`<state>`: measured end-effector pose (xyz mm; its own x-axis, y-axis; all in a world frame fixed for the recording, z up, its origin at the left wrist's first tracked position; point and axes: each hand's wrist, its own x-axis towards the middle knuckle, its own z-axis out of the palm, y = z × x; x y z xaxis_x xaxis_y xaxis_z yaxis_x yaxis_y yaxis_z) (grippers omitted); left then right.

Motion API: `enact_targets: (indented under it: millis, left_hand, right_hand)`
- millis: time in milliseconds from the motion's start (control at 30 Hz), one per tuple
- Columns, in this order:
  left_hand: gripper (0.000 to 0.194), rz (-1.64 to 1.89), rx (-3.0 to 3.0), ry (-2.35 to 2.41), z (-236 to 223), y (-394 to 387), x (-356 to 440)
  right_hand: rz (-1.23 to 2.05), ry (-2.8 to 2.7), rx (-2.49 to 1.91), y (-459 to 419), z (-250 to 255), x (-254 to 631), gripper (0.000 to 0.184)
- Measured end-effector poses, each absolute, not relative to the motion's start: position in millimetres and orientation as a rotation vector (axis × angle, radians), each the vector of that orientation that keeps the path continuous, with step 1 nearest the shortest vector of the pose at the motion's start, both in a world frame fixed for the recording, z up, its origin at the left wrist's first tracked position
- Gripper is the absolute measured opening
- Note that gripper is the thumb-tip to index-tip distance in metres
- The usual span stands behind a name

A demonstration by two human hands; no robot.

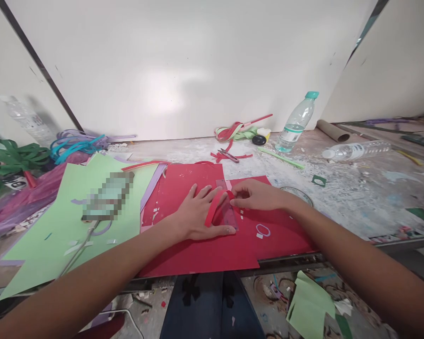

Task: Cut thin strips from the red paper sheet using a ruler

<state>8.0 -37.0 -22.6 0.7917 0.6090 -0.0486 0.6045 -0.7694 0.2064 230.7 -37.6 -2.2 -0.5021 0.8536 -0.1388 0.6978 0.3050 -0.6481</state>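
Note:
My left hand [201, 214] lies flat with fingers spread on a red paper sheet [198, 254], pressing down a clear ruler [229, 212]. A red paper strip [214, 209] curls up over that hand's fingers. My right hand [254, 195] is closed in a pinch at the strip's upper end beside the ruler; any tool in it is hidden. A second red sheet [282, 235] lies under my right wrist.
A green sheet [56, 235] with a blurred phone [108, 197] lies at left. Small snips [229, 155], red scraps, two water bottles [297, 122] [356, 150], a cardboard tube [332, 131] and coloured strip bundles [74, 143] sit further back. The table's front edge [286, 263] is near.

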Motion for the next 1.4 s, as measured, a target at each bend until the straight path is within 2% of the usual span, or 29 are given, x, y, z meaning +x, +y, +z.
enact_targets:
  millis: [267,633,767,967,1400]
  left_hand:
    - [0.091,0.095,2.906,0.818,-16.7,-29.4,5.8]
    - [0.087,0.271,2.986,0.866,-19.0,-28.5,7.7]
    - [0.073,0.216,2.949,0.71,-12.8,-24.6,-2.4]
    - [0.035,0.228,2.963,0.62,-15.4,-22.3,-5.5]
    - [0.025,0.288,2.906,0.701,-23.2,-40.1,8.9]
  right_hand:
    - [0.944,-2.365,-1.393,-32.7,-12.2,232.7,0.012]
    - [0.944,-2.34,-1.406,-31.5,-12.0,233.6,0.012]
    - [0.919,-2.343,-1.411,-31.9,-11.7,233.7,0.013]
    - [0.919,-2.342,-1.432,-31.4,-12.4,235.1,0.018]
    - [0.983,-2.358,-1.395,-28.8,-14.6,238.1,0.02]
